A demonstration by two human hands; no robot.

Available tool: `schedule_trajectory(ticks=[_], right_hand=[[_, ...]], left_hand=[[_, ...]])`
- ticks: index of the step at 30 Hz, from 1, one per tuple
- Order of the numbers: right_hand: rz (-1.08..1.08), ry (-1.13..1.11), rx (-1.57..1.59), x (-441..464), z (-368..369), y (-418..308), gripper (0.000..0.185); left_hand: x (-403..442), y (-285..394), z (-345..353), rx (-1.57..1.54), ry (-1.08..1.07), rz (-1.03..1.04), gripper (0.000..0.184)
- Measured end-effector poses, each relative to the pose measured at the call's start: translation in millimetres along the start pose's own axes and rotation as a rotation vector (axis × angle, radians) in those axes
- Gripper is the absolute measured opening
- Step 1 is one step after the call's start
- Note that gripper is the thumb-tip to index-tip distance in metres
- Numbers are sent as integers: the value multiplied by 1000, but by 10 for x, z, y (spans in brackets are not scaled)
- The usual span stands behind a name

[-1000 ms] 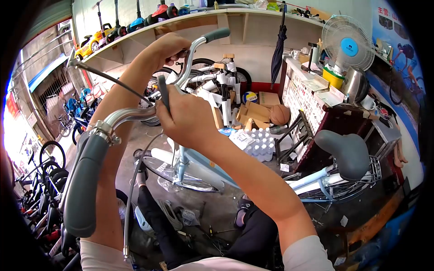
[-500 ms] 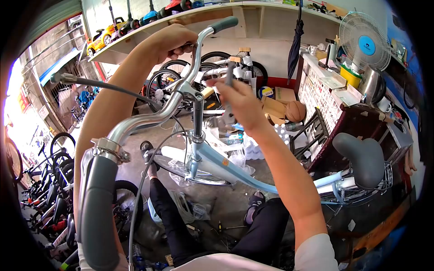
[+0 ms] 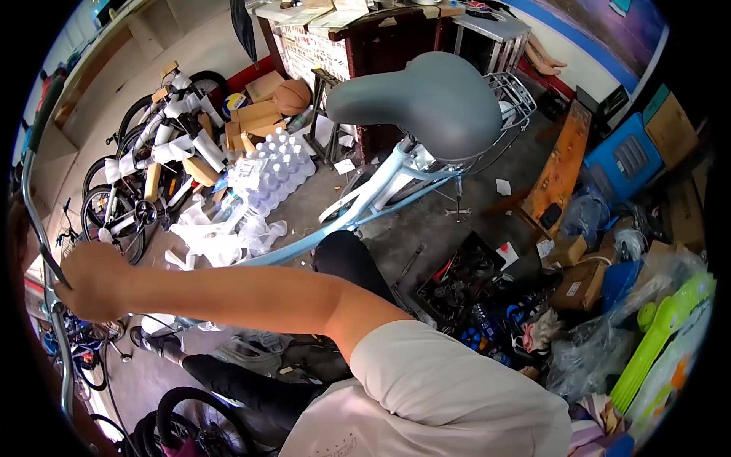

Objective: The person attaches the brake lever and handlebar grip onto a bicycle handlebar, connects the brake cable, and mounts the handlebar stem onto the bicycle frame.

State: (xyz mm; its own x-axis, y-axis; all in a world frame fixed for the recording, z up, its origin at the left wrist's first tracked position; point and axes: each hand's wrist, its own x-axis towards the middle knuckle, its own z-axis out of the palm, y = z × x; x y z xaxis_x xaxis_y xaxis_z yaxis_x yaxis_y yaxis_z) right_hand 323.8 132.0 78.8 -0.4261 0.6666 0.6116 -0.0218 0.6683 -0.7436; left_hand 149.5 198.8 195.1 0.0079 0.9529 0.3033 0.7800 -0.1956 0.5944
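Silver handlebars [image 3: 59, 346] run down the left edge, with a dark grip [image 3: 47, 103] at the upper end. My right hand [image 3: 95, 282] is closed round a dark grey wrench [image 3: 55, 266] beside the bars; its head is hard to make out. My left hand [image 3: 18, 217] is a dark shape at the far left edge, close to the bars, its fingers hidden in shadow. The light blue frame [image 3: 304, 242] stretches from behind my right forearm to a grey saddle [image 3: 426, 103] and a rear rack [image 3: 514, 99].
Wrapped bicycles [image 3: 145, 164], cartons [image 3: 255, 118], a basketball [image 3: 292, 97] and bottles [image 3: 278, 167] lie beyond the frame. A tool tray [image 3: 464, 278], a wooden plank [image 3: 560, 167], a blue stool [image 3: 624, 156] and plastic bags [image 3: 586, 350] are at the right.
The view has swung right and down, so the bars now sit at the left edge and the saddle is nearer the middle. My right hand, still holding the wrench, is back beside the bars.
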Motion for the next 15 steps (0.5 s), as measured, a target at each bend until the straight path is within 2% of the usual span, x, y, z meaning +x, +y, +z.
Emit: schedule_trajectory(ticks=[2, 4, 5, 6, 7, 8, 9, 10, 12, 14, 15], right_hand=[[-1, -28, 8, -30, 6, -42, 38], [-149, -33, -122, -109, 223, -19, 35], [-209, -52, -60, -170, 278, -119, 35], [-548, 116, -52, -193, 444, 101, 37], [-105, -172, 14, -323, 63, -181, 41], [-97, -280, 81, -220, 153, -202, 40], [-102, -241, 160, -290, 67, -224, 38], [-35, -247, 188, -347, 71, -216, 38], [109, -226, 378, -294, -2, -127, 36], [149, -69, 841, -85, -45, -16, 35], [166, 4, 957, -5, -166, 76, 35]], left_hand=[[-82, -54, -101, 10, 4, 5, 22], [-308, -50, -281, 37, 37, 27, 23], [-555, 58, -496, 85, 84, 39, 24], [-710, 171, -556, 115, 102, 63, 25], [-811, 284, -518, 114, 99, 99, 25], [-930, 344, -563, 99, 118, 93, 26], [-977, 405, -486, 51, 123, 86, 27], [-1135, 567, -422, -88, 175, -24, 25], [-1259, 490, -582, -86, 87, -76, 28], [-1397, 491, -582, -83, 142, -64, 28], [-1441, 565, -439, -82, 137, -45, 39]])
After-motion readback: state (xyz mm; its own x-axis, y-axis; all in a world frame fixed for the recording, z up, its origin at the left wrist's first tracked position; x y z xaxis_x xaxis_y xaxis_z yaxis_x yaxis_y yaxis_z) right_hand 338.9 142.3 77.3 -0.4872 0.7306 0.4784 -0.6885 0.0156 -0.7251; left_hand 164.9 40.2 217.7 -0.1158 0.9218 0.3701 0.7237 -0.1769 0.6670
